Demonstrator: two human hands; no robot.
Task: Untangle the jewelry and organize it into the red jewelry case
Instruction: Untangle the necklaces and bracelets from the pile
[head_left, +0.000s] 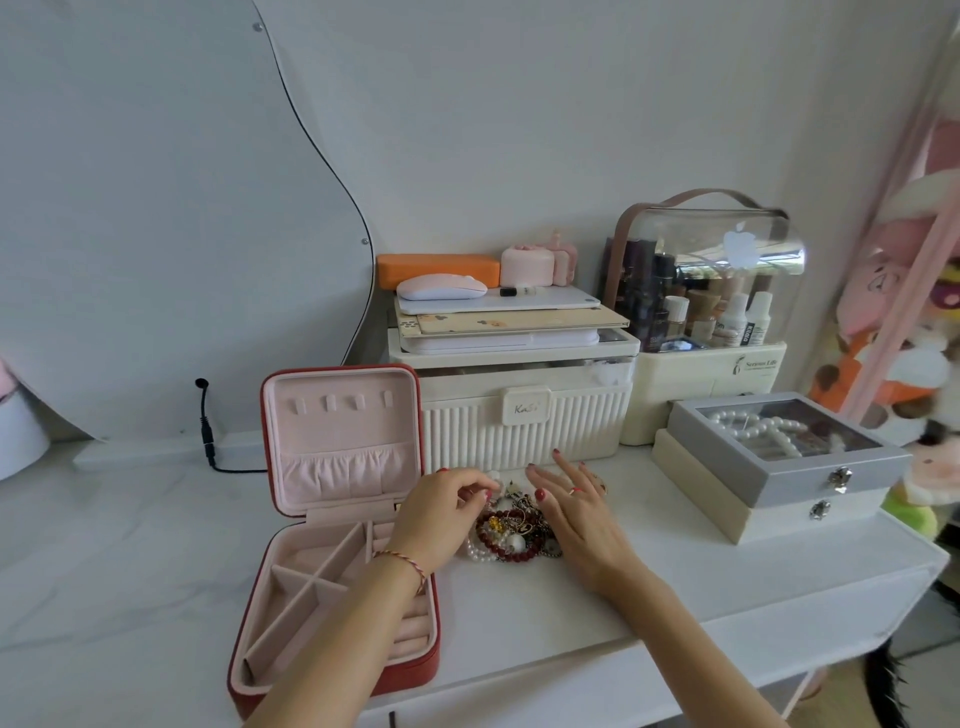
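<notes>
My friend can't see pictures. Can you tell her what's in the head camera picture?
A person's left hand pinches a small pale piece from a tangled jewelry pile on a white table, while the right hand hovers open over it. An open red jewelry case with pink compartments sits left of the pile; storage boxes stand behind.

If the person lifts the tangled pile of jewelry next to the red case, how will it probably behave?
The jewelry pile looks like bead bracelets, pearls and chains knotted together, so it would probably come up floppy, as one dangling clump. The round beads may roll or slide on the smooth white table if pushed. The left hand pinching only one small piece would likely drag its neighbours along.
</notes>
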